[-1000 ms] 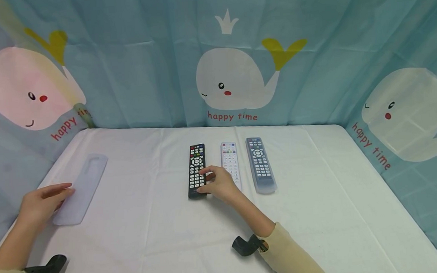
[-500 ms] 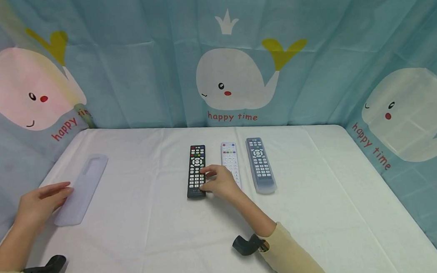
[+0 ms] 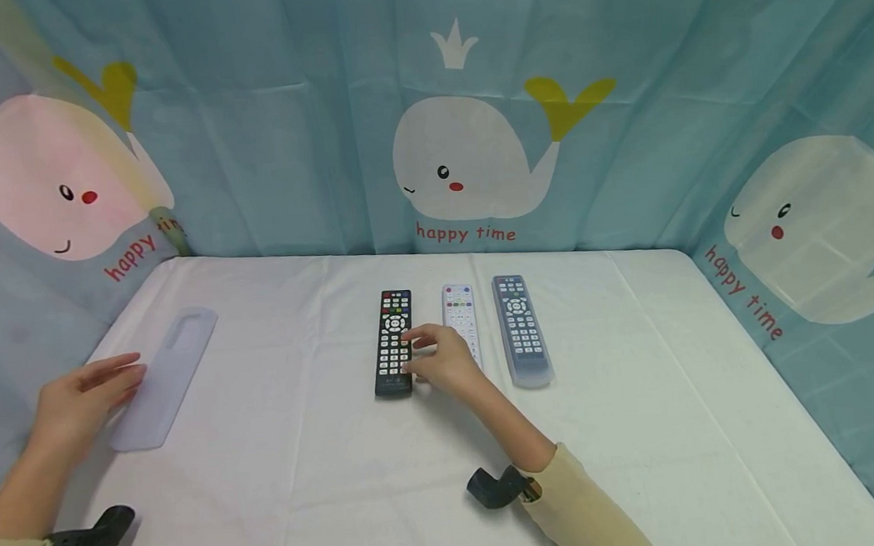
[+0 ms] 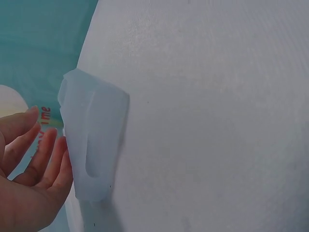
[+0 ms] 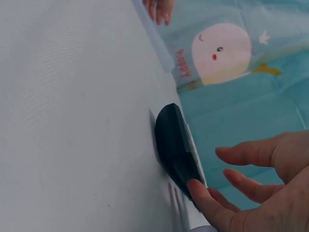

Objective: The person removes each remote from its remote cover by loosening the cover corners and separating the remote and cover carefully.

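Observation:
In the head view a black remote control (image 3: 392, 342) lies on the white-covered table. My right hand (image 3: 446, 363) hovers at its lower right edge, thumb and fingers spread apart. The right wrist view shows the remote's dark end (image 5: 174, 135), with one fingertip (image 5: 195, 186) right at its near end and the others standing away. At the left lies a translucent silicone cover (image 3: 169, 389) with an oval cutout. My left hand (image 3: 77, 408) is beside it, fingers extended and relaxed over its left edge; in the left wrist view its fingertips (image 4: 62, 141) sit along the cover's side (image 4: 104, 140).
A white remote control (image 3: 460, 309) lies just right of the black one, partly hidden by my right hand. Further right is a remote in a translucent cover (image 3: 523, 330). A blue curtain (image 3: 287, 148) with whale prints hangs along the table's back and sides.
The black remote has shifted very slightly and now lies still. My right thumb and fingers have loosened and drawn up and right from it. My left hand stays almost in place.

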A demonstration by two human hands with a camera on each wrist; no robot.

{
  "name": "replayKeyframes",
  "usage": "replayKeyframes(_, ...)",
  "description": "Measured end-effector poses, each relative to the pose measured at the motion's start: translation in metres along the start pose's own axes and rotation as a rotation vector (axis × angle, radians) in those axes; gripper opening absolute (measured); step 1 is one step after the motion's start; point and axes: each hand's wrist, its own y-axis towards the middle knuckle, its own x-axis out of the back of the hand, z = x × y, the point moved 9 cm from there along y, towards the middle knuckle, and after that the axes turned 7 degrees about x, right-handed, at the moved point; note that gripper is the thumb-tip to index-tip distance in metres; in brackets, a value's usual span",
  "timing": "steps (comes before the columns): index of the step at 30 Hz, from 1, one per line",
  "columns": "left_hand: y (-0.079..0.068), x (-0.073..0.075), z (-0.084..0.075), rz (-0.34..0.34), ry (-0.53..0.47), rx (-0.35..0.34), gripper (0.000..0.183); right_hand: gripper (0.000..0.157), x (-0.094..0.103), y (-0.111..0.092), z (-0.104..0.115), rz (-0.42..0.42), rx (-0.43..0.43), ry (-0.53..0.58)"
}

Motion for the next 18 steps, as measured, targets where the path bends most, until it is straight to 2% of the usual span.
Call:
replayKeyframes(4,0.001,-0.005,-0.006,0.020,-0.059,-0.042,0.014,0.042,0.004,0.002,0.000,-0.004,0.016,-0.011)
replayKeyframes(6,0.000,-0.007,-0.009,0.017,-0.065,-0.057,0.012,0.042,0.007,0.002,0.000,-0.005,0.017,-0.007)
replayKeyframes(14,-0.005,-0.014,-0.027,-0.051,-0.008,-0.113,0.024,0.044,0.016,0.004,0.002,-0.032,0.007,0.006)
replayKeyframes(18,-0.005,-0.021,-0.036,-0.037,-0.038,-0.154,0.023,0.043,0.021,0.005,0.003,-0.047,0.016,-0.018)
